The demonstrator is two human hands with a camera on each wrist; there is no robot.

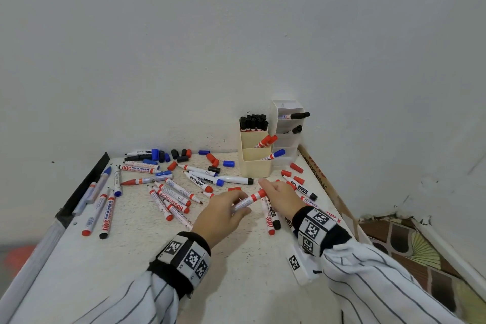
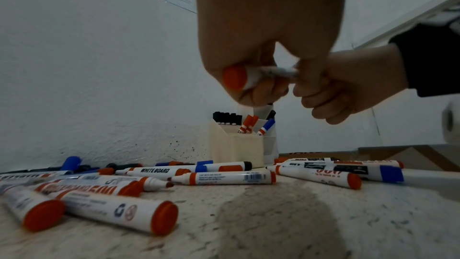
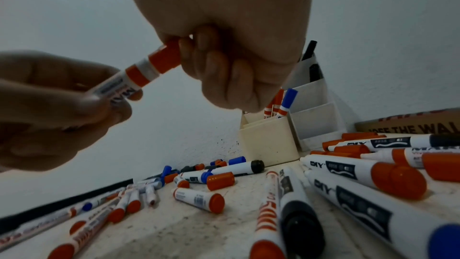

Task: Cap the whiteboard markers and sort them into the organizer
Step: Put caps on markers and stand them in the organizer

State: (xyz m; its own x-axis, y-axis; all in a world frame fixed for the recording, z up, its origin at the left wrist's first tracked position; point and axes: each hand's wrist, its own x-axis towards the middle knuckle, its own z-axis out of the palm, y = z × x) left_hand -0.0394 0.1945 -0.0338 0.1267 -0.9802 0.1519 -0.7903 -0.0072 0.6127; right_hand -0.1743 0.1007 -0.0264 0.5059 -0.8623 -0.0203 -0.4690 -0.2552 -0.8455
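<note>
From the head view, the left hand (image 1: 219,214) grips the white barrel of a red marker (image 1: 247,200) held above the middle of the table (image 1: 236,284), while the right hand (image 1: 282,196) pinches the red cap (image 1: 260,194) at the marker's far end; the step in hand looks like pressing that cap home. The cream organizer (image 1: 256,163) stands at the table's back edge near its right corner, black-capped markers in its rear slot, two red ones in the middle, one blue in front, and a white tiered organizer (image 1: 288,139) stands just beside it. Loose markers and caps (image 1: 228,163) lie scattered across the back and left of the table. From the left wrist, the left hand's fingers curl round the barrel, its red end plug (image 2: 234,80) facing the camera, and the right hand's fingers close over the other end. From the right wrist, the cap sits in line with the barrel, a thin white band showing between it and the red collar, so I judge it not fully seated. Next calls for a firm straight push, then a carry to the red slot.
</note>
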